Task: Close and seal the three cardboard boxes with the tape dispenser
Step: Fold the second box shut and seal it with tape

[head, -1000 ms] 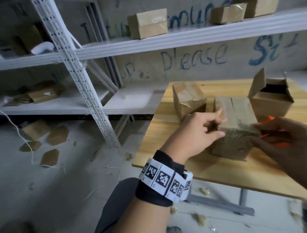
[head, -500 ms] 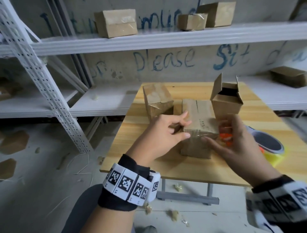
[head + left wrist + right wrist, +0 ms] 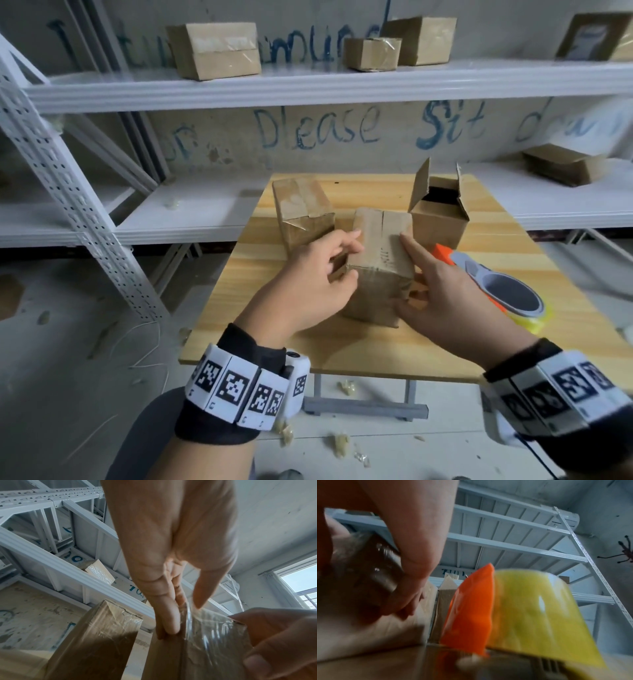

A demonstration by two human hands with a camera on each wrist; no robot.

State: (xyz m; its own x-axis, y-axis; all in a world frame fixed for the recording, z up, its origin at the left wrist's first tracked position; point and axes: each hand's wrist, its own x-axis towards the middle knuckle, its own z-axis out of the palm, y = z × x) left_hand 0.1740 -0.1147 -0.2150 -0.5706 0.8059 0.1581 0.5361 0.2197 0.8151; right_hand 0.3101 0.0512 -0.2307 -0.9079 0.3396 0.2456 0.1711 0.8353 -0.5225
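Three brown cardboard boxes stand on the wooden table (image 3: 239, 284). The left box (image 3: 301, 205) (image 3: 102, 628) is closed and taped. The right box (image 3: 440, 222) has its flaps standing open. Both hands hold the closed middle box (image 3: 380, 240) (image 3: 205, 642), which has clear tape over its front edge. My left hand (image 3: 337, 263) (image 3: 180, 615) has its fingers against the box's left side and its thumb at the top edge. My right hand (image 3: 407, 274) (image 3: 412, 561) lays its index finger on top and its thumb on the front face. The orange tape dispenser (image 3: 507, 291) (image 3: 469, 608) with yellow tape lies right of it, unheld.
White metal shelving runs behind the table, with a perforated upright (image 3: 68, 192) at the left. Taped boxes (image 3: 215, 51) sit on the upper shelf, another box (image 3: 561, 164) on the lower right shelf. Scraps and string litter the floor.
The head view has swung right and closer. My right index finger has risen from the box's front onto its top, uncovering the dispenser beside it. The left hand stays on the box.
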